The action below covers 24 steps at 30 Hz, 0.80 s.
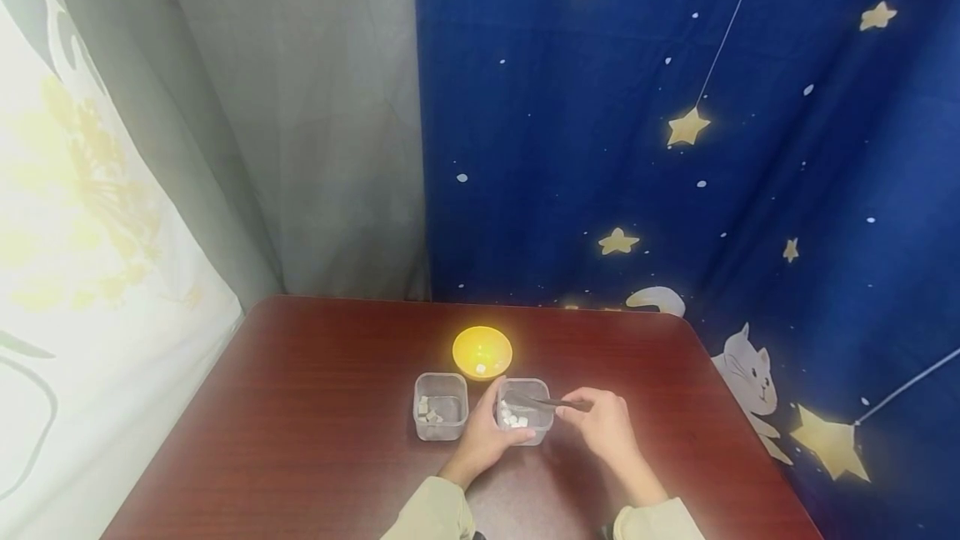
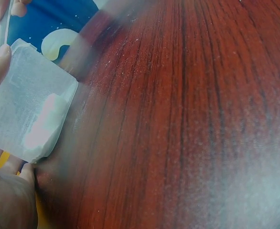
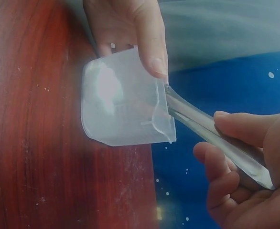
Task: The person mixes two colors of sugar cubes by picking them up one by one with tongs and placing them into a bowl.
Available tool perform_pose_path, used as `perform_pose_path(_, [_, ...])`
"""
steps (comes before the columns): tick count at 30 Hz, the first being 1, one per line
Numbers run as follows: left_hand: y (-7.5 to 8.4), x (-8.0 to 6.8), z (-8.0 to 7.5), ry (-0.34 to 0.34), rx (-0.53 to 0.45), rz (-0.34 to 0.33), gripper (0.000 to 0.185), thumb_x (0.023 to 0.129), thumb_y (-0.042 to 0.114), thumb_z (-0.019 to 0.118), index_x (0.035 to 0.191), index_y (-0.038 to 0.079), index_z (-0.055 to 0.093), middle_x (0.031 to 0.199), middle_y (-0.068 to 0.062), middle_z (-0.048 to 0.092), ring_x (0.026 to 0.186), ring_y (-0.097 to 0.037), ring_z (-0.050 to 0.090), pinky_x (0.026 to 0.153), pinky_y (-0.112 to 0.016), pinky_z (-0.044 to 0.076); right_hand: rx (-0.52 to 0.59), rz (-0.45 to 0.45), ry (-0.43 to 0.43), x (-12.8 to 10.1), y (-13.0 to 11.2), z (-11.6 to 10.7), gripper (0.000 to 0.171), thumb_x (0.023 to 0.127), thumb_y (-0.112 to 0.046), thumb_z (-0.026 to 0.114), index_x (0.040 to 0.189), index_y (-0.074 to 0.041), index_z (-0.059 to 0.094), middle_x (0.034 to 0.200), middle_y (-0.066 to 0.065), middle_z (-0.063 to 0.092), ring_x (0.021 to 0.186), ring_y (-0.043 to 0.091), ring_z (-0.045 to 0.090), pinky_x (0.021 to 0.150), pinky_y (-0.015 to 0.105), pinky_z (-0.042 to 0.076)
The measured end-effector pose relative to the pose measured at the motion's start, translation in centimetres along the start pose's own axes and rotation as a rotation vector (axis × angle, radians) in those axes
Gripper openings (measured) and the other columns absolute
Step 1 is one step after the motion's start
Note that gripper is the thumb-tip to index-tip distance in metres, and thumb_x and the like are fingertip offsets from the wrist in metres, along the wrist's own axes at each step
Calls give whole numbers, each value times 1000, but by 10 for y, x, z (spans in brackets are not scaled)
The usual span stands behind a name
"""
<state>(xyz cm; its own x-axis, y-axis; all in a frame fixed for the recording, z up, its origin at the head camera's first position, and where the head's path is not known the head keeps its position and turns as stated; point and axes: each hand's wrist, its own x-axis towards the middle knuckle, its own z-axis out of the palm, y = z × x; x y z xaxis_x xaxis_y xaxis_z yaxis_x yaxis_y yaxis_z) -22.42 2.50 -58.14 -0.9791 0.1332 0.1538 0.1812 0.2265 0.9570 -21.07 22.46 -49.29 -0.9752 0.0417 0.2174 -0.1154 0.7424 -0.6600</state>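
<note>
My left hand (image 1: 482, 438) grips a clear plastic container (image 1: 538, 437) from its left side, thumb along the near wall and fingers round the far side. Several small white cubes (image 1: 514, 421) lie inside it, toward the left. My right hand (image 1: 606, 425) pinches a pair of metal tongs (image 3: 202, 128) between thumb and fingers. In the right wrist view the tongs' serrated tip end passes over the container's rim. From the head view, the tongs reach leftward into the container above the cubes; their tips are hard to make out there.
Left of my left hand stands a second clear container (image 1: 440, 432) with several off-white cubes (image 1: 429, 412). Behind both is a yellow bowl (image 1: 472, 342) holding a white cube (image 1: 481, 368). Everything stands on a dark red wooden table (image 1: 337, 407), with curtains (image 1: 525, 190) beyond its back edge.
</note>
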Motion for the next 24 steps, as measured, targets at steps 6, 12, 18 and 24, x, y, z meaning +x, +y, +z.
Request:
perform_pose_path(6, [0,-1,-1,-2,-9,10,104,67,31,89,150,7,33,142,-11,48,126,-28,48,107,-49,36,-4,-15,4,-1,-2,-1,13,70,-16,85,77,-18,74,76,-5,71,72,15,65,64,33,51])
perform_pose_path(12, [-3,-1,-2,-5,-9,15,104,67,32,89,150,7,32,143,-11,48,126,-28,48,107,-49,36,-20,-22,-17,-2,-3,3,13,70,-16,85,78,-15,74,75,-6,70,71,14,65,65,34,52])
perform_pose_path(18, [-4,-1,-3,-7,-12,23,104,67,31,89,150,6,32,142,-11,48,126,-28,48,107,-50,35,-40,-50,-31,-1,-7,5,12,70,-15,83,78,-13,74,73,-6,69,68,12,62,64,35,51])
perform_pose_path(24, [-5,-2,-4,-12,-20,33,103,67,31,89,150,7,32,141,-10,49,124,-28,49,107,-49,36,-49,-44,-25,-3,-7,8,11,71,-16,83,78,-14,74,74,-7,69,67,12,61,64,35,50])
